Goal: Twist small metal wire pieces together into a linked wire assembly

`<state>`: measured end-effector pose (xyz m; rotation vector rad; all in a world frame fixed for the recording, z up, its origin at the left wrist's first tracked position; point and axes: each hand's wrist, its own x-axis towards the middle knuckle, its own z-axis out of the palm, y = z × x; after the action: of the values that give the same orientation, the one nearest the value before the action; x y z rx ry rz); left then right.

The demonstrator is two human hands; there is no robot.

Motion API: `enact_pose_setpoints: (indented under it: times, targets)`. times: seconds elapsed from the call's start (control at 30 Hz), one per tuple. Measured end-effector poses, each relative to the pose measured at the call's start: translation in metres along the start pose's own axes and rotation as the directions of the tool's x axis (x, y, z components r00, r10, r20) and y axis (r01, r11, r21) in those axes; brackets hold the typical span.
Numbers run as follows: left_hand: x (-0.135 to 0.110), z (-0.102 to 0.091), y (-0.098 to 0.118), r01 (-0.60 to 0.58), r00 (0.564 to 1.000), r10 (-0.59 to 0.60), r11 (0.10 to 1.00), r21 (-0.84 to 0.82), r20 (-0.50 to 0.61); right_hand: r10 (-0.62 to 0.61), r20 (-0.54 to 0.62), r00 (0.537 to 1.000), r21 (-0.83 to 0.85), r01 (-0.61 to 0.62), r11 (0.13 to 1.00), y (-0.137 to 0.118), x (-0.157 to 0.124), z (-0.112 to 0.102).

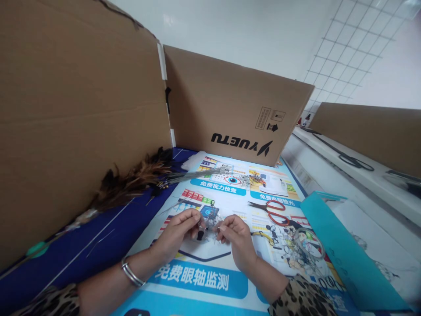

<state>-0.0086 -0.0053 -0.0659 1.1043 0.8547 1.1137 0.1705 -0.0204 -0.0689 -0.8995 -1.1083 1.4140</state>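
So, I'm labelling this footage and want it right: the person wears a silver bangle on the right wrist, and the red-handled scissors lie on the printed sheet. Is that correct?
Not quite: the head view shows the silver bangle on the left wrist. The red-handled scissors do lie on the printed sheet.

- Tan leopard-print fabric left sleeve point(55, 302), with black spots.
- Matching tan-and-black leopard-print fabric right sleeve point(301, 299).
- Shiny silver-coloured, double-banded bangle point(131, 274) around the left wrist point(148, 262).
- Bare left hand point(181, 227); bare right hand point(237, 237).
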Motion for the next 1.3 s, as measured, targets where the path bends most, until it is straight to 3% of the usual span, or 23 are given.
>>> enact_pose_setpoints:
  times: [0.43,0.6,1.3]
  targets:
    - [0.004,0.0013,-0.0024,0.07,0.992,-0.087,0.982,-0.175,-0.093,0.073,0.012,0.997,0.082,-0.074,0.994,0.0037,-0.0008,-0.0005]
    - [0.0022,0.0032,0.0005,0.068,0.997,-0.073,0.972,-0.223,-0.015,0.08,0.029,0.996,0.093,-0.082,0.992,0.0057,-0.0009,-0.001]
    - [0.0034,0.0003,-0.0054,0.088,0.996,-0.089,0.992,-0.093,-0.014,0.07,0.058,0.996,0.095,-0.075,0.993,0.0056,-0.0009,-0.0023]
